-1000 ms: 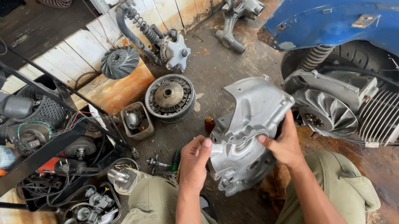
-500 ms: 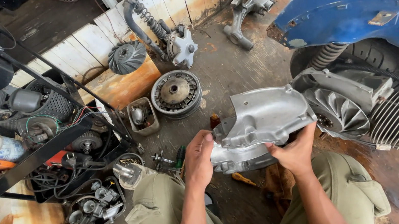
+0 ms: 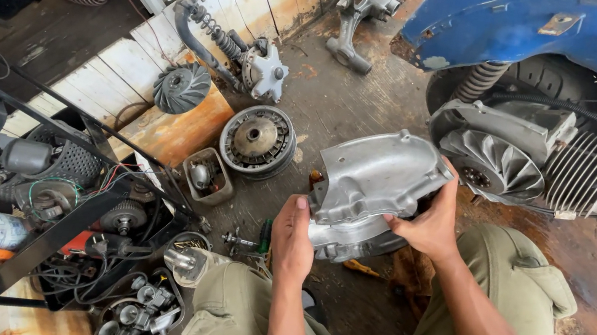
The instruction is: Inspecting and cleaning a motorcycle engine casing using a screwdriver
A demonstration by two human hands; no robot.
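Currently both hands, left hand (image 3: pixel 294 237) and right hand (image 3: pixel 425 224), grip the grey engine cover (image 3: pixel 369 188); greasy casting could slip onto the floor (image 3: pixel 345 104) beneath the cover.

1. Both hands grip a grey cast-metal engine cover (image 3: pixel 372 189), tilted, above the floor (image 3: pixel 337 103).
2. Left hand (image 3: pixel 292 237) on its lower left edge; right hand (image 3: pixel 425 226) on its right side.
3. Finned engine with fan (image 3: pixel 503 160) just beside the cover.
4. Round clutch drum (image 3: pixel 258 141) lies nearby on the floor.
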